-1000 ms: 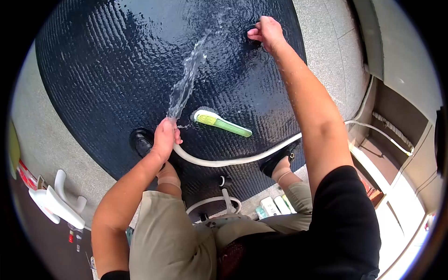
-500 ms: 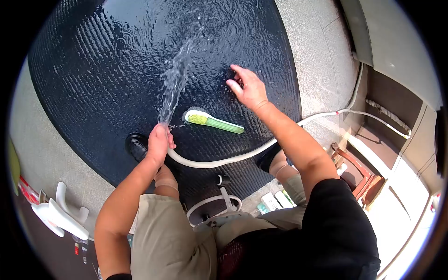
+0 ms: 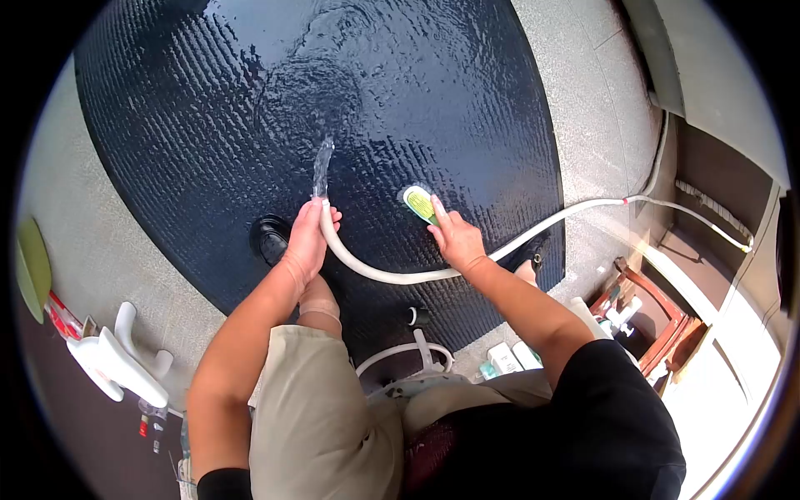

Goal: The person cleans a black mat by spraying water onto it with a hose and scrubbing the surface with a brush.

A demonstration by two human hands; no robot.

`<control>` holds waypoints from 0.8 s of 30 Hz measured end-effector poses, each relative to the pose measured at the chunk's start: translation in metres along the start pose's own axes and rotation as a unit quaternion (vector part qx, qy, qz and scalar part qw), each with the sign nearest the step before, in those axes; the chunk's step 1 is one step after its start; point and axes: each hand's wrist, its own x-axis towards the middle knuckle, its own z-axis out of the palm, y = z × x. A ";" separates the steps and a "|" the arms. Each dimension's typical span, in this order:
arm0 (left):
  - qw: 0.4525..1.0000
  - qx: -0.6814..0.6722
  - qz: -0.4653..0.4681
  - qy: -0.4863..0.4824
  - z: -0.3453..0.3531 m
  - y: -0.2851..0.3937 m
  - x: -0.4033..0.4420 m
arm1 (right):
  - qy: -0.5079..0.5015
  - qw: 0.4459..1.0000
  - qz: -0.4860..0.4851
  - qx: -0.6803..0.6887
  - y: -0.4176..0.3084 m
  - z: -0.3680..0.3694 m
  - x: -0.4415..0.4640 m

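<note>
My left hand (image 3: 310,233) is closed around the end of a white hose (image 3: 392,277), and water (image 3: 322,162) pours from its mouth onto a dark ribbed mat (image 3: 208,150). To the right, my right hand (image 3: 458,237) grips the handle of a green and white scrub brush (image 3: 419,202). The brush head rests on the wet mat with its yellow-green back facing up; its bristles are mostly hidden. Much of the handle is covered by my fingers. From my left hand the hose curves under my right forearm and off to the right.
My black shoes (image 3: 272,239) stand on the mat's near part. A low stool with a round white rim (image 3: 379,356) is between my legs. White bottles (image 3: 504,358) stand by my right leg, a wooden frame (image 3: 658,312) farther right. White plastic pieces (image 3: 117,362) lie at left.
My right hand has come down and taken hold of the brush, which has turned and shifted up and right. The water stream is now shorter and narrower.
</note>
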 end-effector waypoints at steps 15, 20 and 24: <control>0.967 0.230 0.078 -0.079 -0.003 -0.024 -0.003 | -0.048 0.991 0.116 0.045 -0.053 -0.015 0.057; 0.963 0.247 0.091 -0.060 -0.001 -0.024 -0.005 | -0.018 0.996 0.089 0.006 -0.043 -0.011 0.067; 0.961 0.252 0.102 -0.045 -0.001 -0.021 -0.005 | 0.017 0.992 0.118 0.045 -0.084 -0.069 0.178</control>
